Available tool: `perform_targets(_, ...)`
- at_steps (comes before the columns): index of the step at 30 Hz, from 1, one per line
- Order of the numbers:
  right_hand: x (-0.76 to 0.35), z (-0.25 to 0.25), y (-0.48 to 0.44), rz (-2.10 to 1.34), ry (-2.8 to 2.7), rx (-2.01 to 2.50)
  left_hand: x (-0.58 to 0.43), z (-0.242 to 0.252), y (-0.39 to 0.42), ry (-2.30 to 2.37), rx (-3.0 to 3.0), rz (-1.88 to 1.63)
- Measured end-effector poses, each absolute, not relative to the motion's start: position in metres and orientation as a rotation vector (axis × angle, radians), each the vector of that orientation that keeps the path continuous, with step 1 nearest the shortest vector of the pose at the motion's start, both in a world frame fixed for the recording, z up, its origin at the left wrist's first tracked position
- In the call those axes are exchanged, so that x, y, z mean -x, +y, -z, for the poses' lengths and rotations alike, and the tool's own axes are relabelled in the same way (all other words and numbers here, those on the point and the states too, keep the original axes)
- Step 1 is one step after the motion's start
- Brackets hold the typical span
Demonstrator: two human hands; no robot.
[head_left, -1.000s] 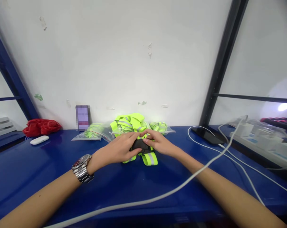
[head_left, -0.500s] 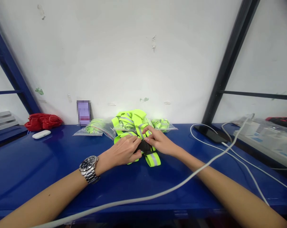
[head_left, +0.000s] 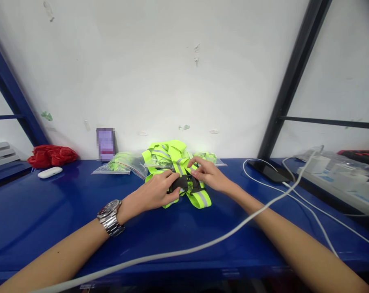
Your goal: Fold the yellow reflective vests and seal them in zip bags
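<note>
A bundle of neon yellow reflective straps (head_left: 172, 156) lies on the blue table (head_left: 50, 211) near the white wall. My left hand (head_left: 155, 191), with a metal watch on the wrist, pinches the left end of a black buckle (head_left: 184, 184) on those straps. On the buckle's right end, my right hand (head_left: 207, 176) is closed with its fingertips gripping it. The buckle sits between both hands, just above the table top.
Clear bags of more yellow straps (head_left: 117, 165) lie behind. A red bag (head_left: 51, 155) and a white case (head_left: 50, 172) sit at the far left. White cables (head_left: 264, 207) cross the front and right. A black phone (head_left: 268, 171) and a power strip (head_left: 340, 179) lie right.
Both hands have shifted slightly apart and lifted the buckle, so more of its black body shows between the fingers than before.
</note>
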State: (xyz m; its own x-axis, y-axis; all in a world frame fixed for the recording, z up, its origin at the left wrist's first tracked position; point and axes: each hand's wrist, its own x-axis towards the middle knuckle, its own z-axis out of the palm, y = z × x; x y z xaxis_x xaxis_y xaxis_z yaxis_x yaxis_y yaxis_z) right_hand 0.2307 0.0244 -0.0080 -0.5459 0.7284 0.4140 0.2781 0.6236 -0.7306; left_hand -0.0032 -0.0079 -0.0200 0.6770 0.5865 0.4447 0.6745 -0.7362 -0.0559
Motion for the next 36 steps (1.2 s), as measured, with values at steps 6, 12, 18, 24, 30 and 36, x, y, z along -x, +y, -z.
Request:
perform_targets(6, -0.259, -0.001, 0.035, -0.733, -1.882, 0.845, 0.021, 0.024, 0.005, -1.015, 2.533, 0.867)
perform_targets(12, -0.247, -0.001, 0.025, -0.760, -1.972, 0.769, 0.018, 0.026, 0.002, -1.001, 2.589, 0.827)
perform_targets(18, -0.236, 0.005, 0.020, -0.763, -2.025, 0.738, 0.013, 0.028, -0.006, -1.036, 2.687, 0.795)
perform_targets(24, -0.236, 0.007, 0.020, -0.750, -2.017, 0.749, 0.014, 0.027, -0.009, -1.038, 2.708, 0.817)
perform_targets(30, -0.236, 0.005, 0.018, -0.769, -2.015, 0.757, 0.012, 0.025, -0.011, -1.014, 2.709, 0.824)
perform_targets(36, -0.235, 0.008, 0.019, -0.657, -2.068, 0.797, 0.013, 0.029, -0.008, -0.980, 2.696, 0.873)
